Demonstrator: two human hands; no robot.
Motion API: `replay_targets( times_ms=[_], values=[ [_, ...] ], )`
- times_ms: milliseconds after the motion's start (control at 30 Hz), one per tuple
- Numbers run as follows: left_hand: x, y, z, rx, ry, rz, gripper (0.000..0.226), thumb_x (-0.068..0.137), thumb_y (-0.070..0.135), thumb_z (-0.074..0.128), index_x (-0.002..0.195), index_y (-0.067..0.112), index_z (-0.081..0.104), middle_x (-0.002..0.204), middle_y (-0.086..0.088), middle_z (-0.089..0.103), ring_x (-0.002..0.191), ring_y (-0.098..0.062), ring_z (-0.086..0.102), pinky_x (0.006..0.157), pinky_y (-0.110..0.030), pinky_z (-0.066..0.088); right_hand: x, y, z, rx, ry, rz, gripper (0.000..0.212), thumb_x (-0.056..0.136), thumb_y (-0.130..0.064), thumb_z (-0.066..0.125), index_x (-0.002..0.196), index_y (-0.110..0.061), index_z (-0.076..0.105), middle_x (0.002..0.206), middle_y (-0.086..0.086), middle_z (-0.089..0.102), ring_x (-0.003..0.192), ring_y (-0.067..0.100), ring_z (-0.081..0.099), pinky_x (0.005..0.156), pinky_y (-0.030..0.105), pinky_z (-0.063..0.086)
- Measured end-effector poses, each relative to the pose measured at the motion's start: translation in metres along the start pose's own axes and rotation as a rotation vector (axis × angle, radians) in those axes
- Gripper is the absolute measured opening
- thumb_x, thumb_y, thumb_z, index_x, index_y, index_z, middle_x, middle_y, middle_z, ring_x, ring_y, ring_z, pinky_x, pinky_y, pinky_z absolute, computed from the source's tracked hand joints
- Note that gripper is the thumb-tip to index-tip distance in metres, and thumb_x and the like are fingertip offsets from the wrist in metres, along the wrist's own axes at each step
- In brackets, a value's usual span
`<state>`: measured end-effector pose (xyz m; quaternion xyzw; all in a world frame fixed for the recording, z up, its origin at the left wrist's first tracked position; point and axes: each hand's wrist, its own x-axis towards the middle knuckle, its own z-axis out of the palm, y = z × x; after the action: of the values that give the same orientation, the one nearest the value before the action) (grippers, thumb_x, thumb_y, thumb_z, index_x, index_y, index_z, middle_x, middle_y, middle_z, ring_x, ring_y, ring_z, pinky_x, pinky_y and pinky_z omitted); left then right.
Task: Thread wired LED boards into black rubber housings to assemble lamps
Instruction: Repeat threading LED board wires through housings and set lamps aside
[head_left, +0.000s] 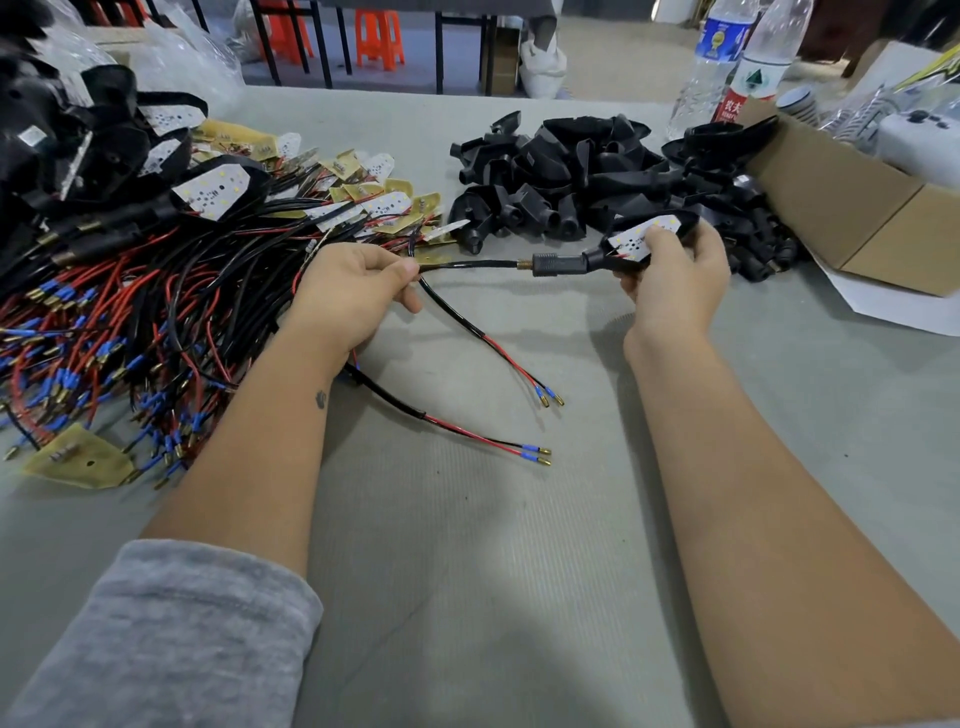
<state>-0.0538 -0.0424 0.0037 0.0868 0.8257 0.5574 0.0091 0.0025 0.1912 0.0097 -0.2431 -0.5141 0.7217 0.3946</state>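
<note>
My right hand (675, 280) grips a black rubber housing (597, 260) with a white LED board (636, 236) seated in its wide end, thumb pressing on the board. A black cable (478, 264) runs out of the housing's stem through a brass threaded tip to my left hand (353, 291), which pinches it taut. Beyond my left hand the cable droops to the table and ends in red and black leads with blue-sleeved brass terminals (550, 399). A second wired cable (447, 423) lies under my left wrist.
A heap of wired LED boards (156, 291) covers the left of the grey table. Finished lamps (78, 156) pile up at far left. Empty black housings (597, 171) are heaped at the back right, beside a cardboard box (857, 218) and two water bottles (737, 62).
</note>
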Motion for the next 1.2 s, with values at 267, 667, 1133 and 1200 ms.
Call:
replay_targets(
  times_ms=[267, 667, 1133, 1200],
  values=[
    [0.0, -0.002, 0.003, 0.063, 0.1, 0.009, 0.03, 0.095, 0.028, 0.059, 0.067, 0.022, 0.067, 0.06, 0.004, 0.063, 0.03, -0.007, 0.026, 0.032, -0.016, 0.023, -0.006, 0.002, 0.005, -0.047, -0.015, 0.009, 0.017, 0.085, -0.006, 0.05, 0.1, -0.013, 0.056, 0.069, -0.003, 0.059, 0.047, 0.015, 0.052, 0.045, 0.019, 0.04],
    [0.001, 0.008, 0.001, -0.116, -0.041, -0.125, 0.025, 0.088, 0.032, 0.057, 0.069, 0.015, 0.055, 0.039, 0.008, 0.029, 0.037, -0.012, 0.021, 0.035, -0.016, 0.019, -0.005, 0.001, 0.003, 0.114, 0.025, 0.099, 0.032, 0.09, -0.002, 0.047, 0.122, -0.007, 0.048, 0.066, 0.002, 0.061, 0.047, 0.017, 0.055, 0.049, 0.025, 0.047],
    [0.001, 0.002, 0.0, -0.065, -0.035, 0.042, 0.016, 0.09, 0.025, 0.068, 0.077, 0.029, 0.074, 0.036, 0.015, 0.042, 0.033, -0.002, 0.035, 0.041, -0.016, 0.028, -0.006, 0.0, 0.004, 0.12, 0.013, 0.091, 0.025, 0.09, -0.001, 0.047, 0.113, -0.01, 0.049, 0.062, 0.0, 0.061, 0.043, 0.016, 0.053, 0.046, 0.024, 0.043],
    [0.001, 0.001, 0.003, 0.074, 0.0, 0.068, 0.016, 0.09, 0.031, 0.067, 0.075, 0.027, 0.071, 0.039, 0.02, 0.049, 0.036, 0.003, 0.042, 0.045, -0.014, 0.033, -0.004, 0.001, 0.004, 0.121, 0.018, 0.092, 0.024, 0.09, -0.001, 0.047, 0.112, -0.01, 0.049, 0.062, 0.0, 0.061, 0.043, 0.016, 0.053, 0.047, 0.025, 0.044]
  ],
)
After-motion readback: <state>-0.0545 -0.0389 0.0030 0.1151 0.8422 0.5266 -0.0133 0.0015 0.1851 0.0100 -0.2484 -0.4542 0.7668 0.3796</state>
